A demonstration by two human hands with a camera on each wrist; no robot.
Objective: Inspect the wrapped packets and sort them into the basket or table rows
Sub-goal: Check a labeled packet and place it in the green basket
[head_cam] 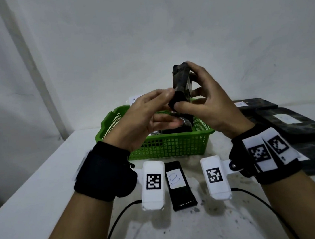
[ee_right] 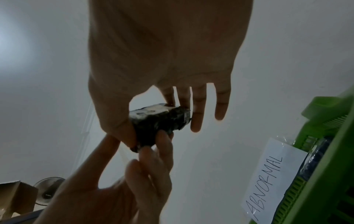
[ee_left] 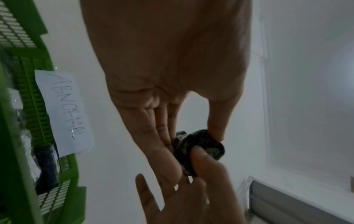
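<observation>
A dark wrapped packet (head_cam: 181, 83) stands upright in the air above the green basket (head_cam: 166, 147). My right hand (head_cam: 204, 100) holds it, thumb at the lower end and fingers round the top. My left hand (head_cam: 152, 112) pinches the packet's lower end between thumb and fingertips. The left wrist view shows the packet (ee_left: 199, 150) end-on between both hands. In the right wrist view the packet (ee_right: 161, 122) sits between my right thumb and fingers. Dark packets lie inside the basket (head_cam: 172, 129).
A black packet labelled "B" (head_cam: 178, 185) lies on the white table (head_cam: 35, 196) in front of the basket. More black packets (head_cam: 290, 121) lie in rows at the right. A paper sign reading "ABNORMAL" (ee_left: 65, 112) hangs on the basket's far wall. Cables (head_cam: 116, 220) run across the near table.
</observation>
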